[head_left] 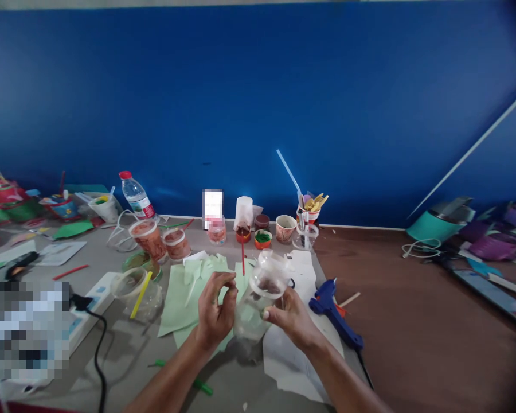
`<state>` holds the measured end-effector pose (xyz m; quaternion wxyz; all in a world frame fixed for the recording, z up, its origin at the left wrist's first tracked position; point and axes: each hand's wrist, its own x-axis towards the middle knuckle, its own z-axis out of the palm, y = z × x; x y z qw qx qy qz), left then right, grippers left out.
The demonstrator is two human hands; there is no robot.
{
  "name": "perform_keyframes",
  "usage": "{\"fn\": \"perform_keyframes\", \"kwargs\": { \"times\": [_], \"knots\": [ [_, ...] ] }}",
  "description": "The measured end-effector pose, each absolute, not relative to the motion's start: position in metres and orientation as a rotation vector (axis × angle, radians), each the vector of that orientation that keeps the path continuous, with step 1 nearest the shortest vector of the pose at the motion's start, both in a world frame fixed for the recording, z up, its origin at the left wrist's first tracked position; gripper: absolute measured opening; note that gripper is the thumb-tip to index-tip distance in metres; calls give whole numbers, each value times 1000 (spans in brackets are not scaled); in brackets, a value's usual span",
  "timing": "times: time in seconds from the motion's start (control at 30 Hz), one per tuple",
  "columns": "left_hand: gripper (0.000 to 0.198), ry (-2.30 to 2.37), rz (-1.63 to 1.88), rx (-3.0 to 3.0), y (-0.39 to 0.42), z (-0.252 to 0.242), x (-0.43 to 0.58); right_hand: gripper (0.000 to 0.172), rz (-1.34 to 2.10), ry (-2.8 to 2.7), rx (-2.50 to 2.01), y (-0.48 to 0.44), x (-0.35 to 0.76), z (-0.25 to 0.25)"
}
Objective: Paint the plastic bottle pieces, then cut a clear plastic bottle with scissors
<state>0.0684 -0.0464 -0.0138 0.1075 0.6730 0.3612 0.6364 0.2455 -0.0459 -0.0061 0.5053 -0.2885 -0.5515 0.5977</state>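
My right hand is closed round a clear plastic bottle, held tilted over the table with its wide open end up. Something dark sits inside near the top. My left hand is just left of the bottle, its fingertips pinched together on something too small to make out. A red straw stands up behind the bottle. Light green paper sheets with cut leaf shapes lie under both hands. White paper lies below my right hand.
A blue glue gun lies right of my right hand. Behind are small cups and jars, a water bottle and a cup of sticks. A power strip with a black cable and a clear container holding a yellow straw lie to the left.
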Motion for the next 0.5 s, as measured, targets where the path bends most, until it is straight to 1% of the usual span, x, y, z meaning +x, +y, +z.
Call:
{"fn": "perform_keyframes", "kwargs": {
  "times": [0.3, 0.5],
  "knots": [
    [30, 1098, 1916, 2213, -43, -13, 64, 60, 1417, -1299, -760, -46, 245, -6],
    [38, 1128, 1933, 2266, -42, -13, 61, 56, 1461, -1271, -744, -50, 240, 4]
  ]
}}
